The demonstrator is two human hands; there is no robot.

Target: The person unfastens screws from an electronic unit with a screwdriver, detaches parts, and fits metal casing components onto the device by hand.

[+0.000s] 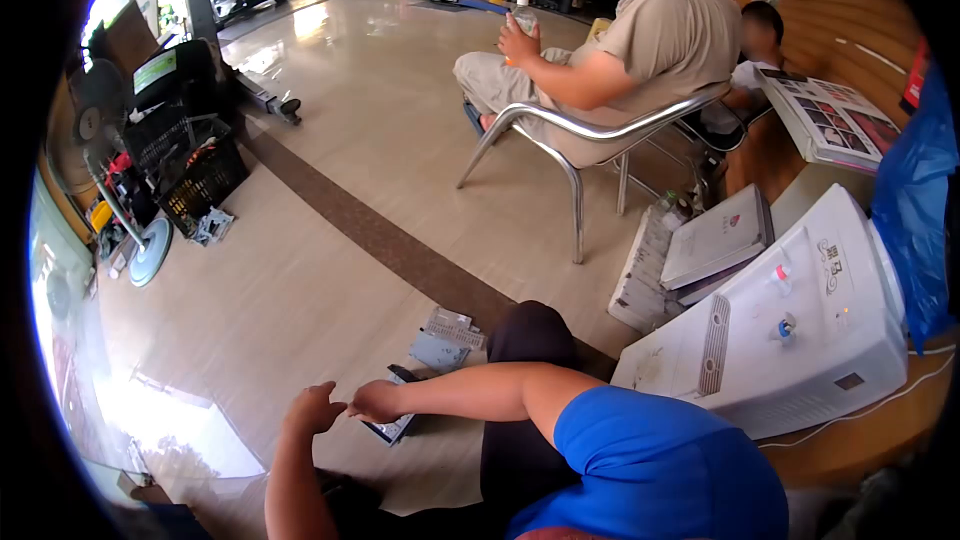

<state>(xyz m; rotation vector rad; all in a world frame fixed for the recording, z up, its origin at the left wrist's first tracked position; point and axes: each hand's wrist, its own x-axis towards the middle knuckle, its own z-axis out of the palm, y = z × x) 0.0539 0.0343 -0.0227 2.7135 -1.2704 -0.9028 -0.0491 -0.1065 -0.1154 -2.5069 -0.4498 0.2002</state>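
My left hand (316,408) is raised low over the floor, its thumb and fingers apart and nothing visible in it. Close beside it, my right hand (375,401) has its fingers drawn together, pointing toward my left hand; what they hold, if anything, is too small to make out. Directly below the right hand lies a dark and silvery flat part (397,427), partly covered by the hand and forearm. Just beyond it, a grey-blue panel with a slotted section (445,342) rests on the floor by my knee.
A white water dispenser (690,350) stands at my right, near boxes (715,237). Ahead, a person (670,40) holding a bottle (523,16) sits in a metal-framed chair (575,190). A standing fan (150,250) and black crates (205,180) are at the left.
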